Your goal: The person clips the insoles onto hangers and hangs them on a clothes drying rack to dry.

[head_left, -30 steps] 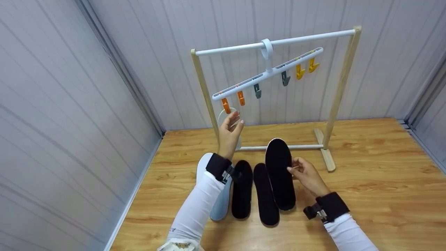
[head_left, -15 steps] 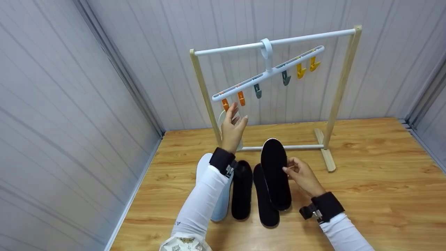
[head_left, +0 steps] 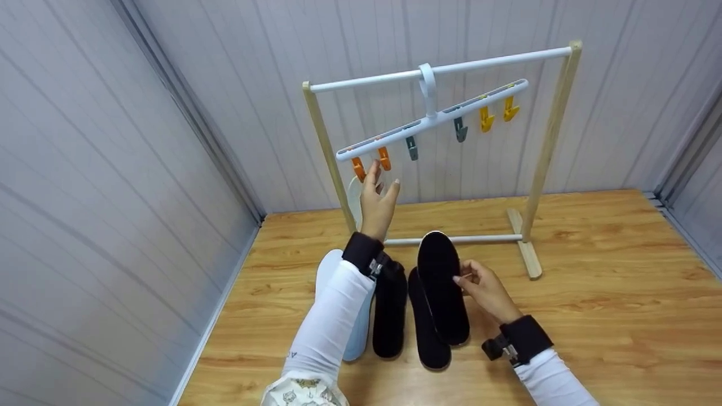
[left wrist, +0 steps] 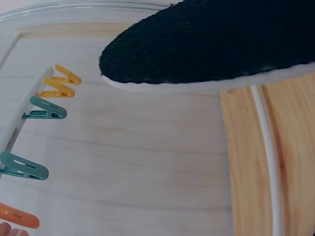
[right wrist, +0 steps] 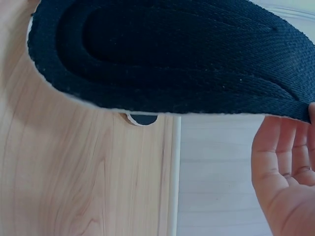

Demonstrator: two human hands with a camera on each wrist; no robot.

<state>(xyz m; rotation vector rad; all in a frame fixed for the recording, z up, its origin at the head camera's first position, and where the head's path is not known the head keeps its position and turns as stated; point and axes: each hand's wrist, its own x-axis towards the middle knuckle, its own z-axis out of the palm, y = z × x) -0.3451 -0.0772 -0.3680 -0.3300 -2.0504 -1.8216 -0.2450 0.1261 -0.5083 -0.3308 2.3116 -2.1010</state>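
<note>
My right hand (head_left: 488,290) pinches a black insole (head_left: 440,287) by its side edge and holds it up over the floor. In the right wrist view the insole's dark textile face (right wrist: 162,54) and pale rim show. My left hand (head_left: 379,208) is raised at the hanger (head_left: 395,134), its forefinger beside the second orange clip (head_left: 384,159) and its thumb spread apart. Whether that finger touches the clip, I cannot tell. A pale insole (head_left: 353,197) hangs below the outermost orange clip (head_left: 359,169), partly hidden behind my left hand.
On the wood-grain surface lie a light blue insole (head_left: 356,338), partly under my left forearm, a black insole (head_left: 389,321), and another black one (head_left: 433,352) overlapped by the held insole. Grey clips (head_left: 461,131) and yellow clips (head_left: 486,119) hang along the hanger. A white-and-wood rack (head_left: 555,129) carries it.
My left hand has left the outermost orange clip and moved up and right to the second one, its fingers spreading. The right hand has shifted slightly left with the black insole.
</note>
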